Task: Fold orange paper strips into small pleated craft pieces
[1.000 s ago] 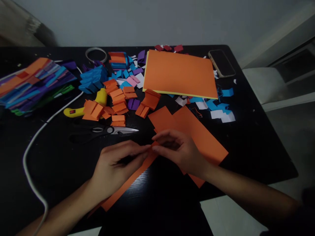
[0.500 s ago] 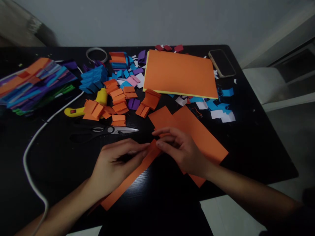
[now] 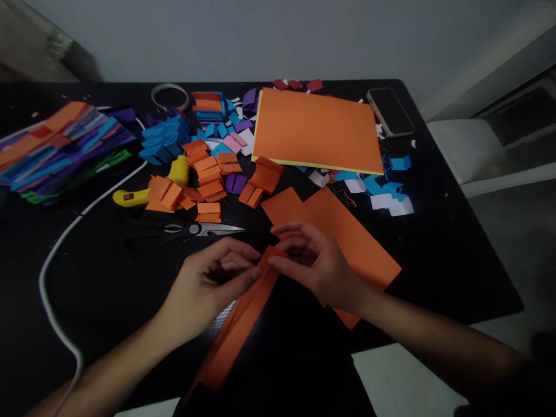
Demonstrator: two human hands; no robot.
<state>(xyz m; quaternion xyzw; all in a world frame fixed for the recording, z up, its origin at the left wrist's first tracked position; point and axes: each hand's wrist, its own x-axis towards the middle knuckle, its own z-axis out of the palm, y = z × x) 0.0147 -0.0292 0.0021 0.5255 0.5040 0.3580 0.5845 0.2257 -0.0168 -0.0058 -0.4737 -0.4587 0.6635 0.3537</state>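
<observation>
A long folded orange strip (image 3: 247, 315) slants from between both hands down toward the table's front edge. My left hand (image 3: 212, 284) pinches its upper left side between thumb and fingers. My right hand (image 3: 319, 263) grips the strip's top end, thumb in front and fingers curled behind. Under and beside my right hand lie flat orange sheets (image 3: 351, 237), partly covered by it. Black-handled scissors (image 3: 195, 229) rest just beyond my left hand, their blades pointing right.
Behind the hands are folded orange pieces (image 3: 211, 188), a yellow tool (image 3: 178, 171), an orange paper stack (image 3: 317, 130) and a phone (image 3: 390, 112). Blue folded pieces (image 3: 165, 139) and a multicoloured paper bundle (image 3: 61, 150) lie left. A white cable (image 3: 47, 307) curves past my left forearm.
The orange strip has swung to a steeper slant, its lower end now farther right and showing a fold along its length. Both hands have shifted slightly around its top end.
</observation>
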